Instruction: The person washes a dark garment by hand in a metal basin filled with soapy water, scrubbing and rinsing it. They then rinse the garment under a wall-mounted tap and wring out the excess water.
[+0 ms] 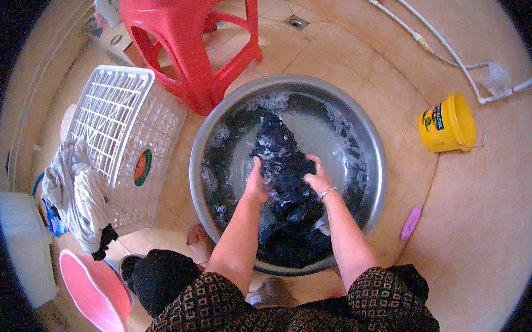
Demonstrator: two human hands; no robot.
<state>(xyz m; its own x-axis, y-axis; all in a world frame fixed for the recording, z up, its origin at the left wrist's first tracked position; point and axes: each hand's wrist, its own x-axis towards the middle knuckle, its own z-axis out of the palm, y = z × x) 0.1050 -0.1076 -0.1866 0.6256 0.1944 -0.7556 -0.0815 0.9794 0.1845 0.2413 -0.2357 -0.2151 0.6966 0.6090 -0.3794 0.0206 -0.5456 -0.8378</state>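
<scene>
A wide metal basin (376,179) stands on the tiled floor in front of me, holding sudsy water (325,128). A dark wet cloth (283,167), perhaps a garment, lies bunched through its middle and down to the near side. My left hand (258,183) grips the cloth's left side, thumb up, with the other fingers hidden by the fabric. On the opposite side my right hand (318,178), with a bracelet (327,193) at the wrist, pinches the cloth between thumb and fingers.
Beyond the basin's left rim stands a red plastic stool (187,38). White crate (148,116), grey cloth (75,189) and pink basin (91,292) are at left. To the right are a yellow bucket (446,125) and a pink bar-like object (410,223). White pipes (432,35) run along the wall.
</scene>
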